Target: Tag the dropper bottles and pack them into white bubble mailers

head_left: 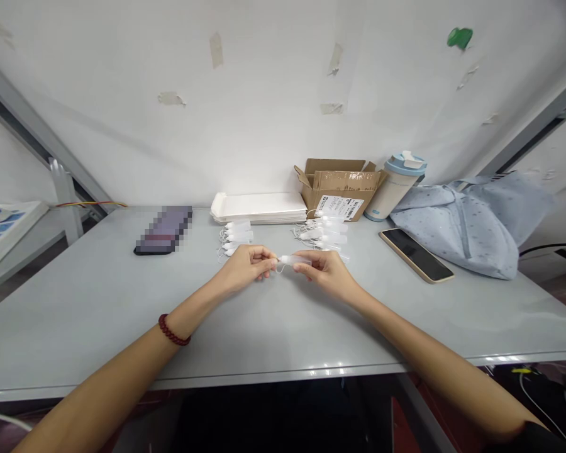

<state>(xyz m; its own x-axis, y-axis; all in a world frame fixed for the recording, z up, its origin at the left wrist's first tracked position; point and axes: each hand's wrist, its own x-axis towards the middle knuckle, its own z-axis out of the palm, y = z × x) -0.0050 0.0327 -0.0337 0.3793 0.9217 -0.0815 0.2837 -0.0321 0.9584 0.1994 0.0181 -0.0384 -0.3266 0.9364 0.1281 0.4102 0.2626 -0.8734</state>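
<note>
My right hand [327,272] pinches the body of a small translucent white tube [291,259] between thumb and fingertips. The tube lies sideways over the table, a thin white cord looping below its narrow end. At that narrow end the fingertips of my left hand [249,267] are pressed together on the tip; exactly what they grip there is too small to see. Behind my left hand lies a short row of similar tubes [238,236] with cords. Another group of tubes [330,236] with tangled cords lies behind my right hand.
A stack of white flat packs [264,206] and an open cardboard box [342,189] stand by the wall. To the right are a tumbler [393,189], a phone [416,255] and a pale blue bag [457,229]. A dark, pixelated device [163,231] lies left on the grey table [99,321].
</note>
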